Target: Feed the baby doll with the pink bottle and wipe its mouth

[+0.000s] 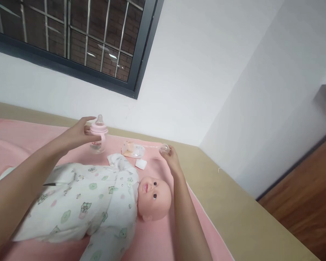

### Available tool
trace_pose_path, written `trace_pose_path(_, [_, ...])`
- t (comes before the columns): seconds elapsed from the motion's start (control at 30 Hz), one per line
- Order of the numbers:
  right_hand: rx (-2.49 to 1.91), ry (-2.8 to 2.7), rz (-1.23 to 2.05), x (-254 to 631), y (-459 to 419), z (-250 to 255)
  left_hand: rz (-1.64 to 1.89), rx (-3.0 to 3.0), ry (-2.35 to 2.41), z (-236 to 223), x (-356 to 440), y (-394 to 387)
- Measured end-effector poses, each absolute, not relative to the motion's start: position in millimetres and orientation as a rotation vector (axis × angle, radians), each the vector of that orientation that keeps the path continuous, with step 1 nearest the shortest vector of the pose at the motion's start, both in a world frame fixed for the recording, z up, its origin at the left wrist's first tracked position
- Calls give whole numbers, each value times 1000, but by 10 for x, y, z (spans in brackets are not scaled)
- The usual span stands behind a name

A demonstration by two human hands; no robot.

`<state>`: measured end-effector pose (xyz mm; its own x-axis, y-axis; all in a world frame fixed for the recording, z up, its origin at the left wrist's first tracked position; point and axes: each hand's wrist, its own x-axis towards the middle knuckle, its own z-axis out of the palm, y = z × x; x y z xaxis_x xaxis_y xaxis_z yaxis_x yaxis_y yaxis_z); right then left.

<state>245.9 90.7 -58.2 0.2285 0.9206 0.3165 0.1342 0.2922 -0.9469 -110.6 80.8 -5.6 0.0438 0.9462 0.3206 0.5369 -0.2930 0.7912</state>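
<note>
1. A person's left hand [80, 134] grips a baby bottle [98, 146] near its top, the digits wrapped around the pink collar [99, 128] and a side handle, with one finger reaching up beside the bare, clear teat [99, 119].
2. The bottle is upright at the far edge of a pink blanket [152, 239], past the doll's body; whether its base touches the cloth or hangs just above cannot be told.
3. The right hand [173, 159] closes on a clear, dome-shaped cap [164, 148], pinched between thumb and fingers, beyond the doll's head and well apart from the bottle.
4. Between the two arms, a doll [108, 199] lies face up on the blanket in a white outfit printed with green and pink figures, its head toward the right arm. The left forearm crosses in front of its lower body.
5. Between the hands, a small orange-and-clear packet [133, 149] lies on the blanket beyond the doll's sleeve, a white square [141, 164] just beside it on the near side.
6. A tan surface [233, 195] shows past the blanket's border, running along a white wall [192, 72]. Above, a dark-framed window [95, 54] looks through metal bars onto brickwork.
</note>
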Motion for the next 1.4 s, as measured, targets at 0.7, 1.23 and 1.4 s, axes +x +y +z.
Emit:
trace_pose_path(0.7, [-792, -1703, 614, 1351, -147, 150, 994, 2146, 1125, 266, -463, 3])
trace_pose_path(1.23, [-804, -1654, 674, 1266, -170, 109, 1007, 2400, 1238, 249, -504, -23])
trace_pose_path(1.4, [-833, -1514, 610, 1468, 40, 97, 1063, 2554, 1135, 341, -663, -228])
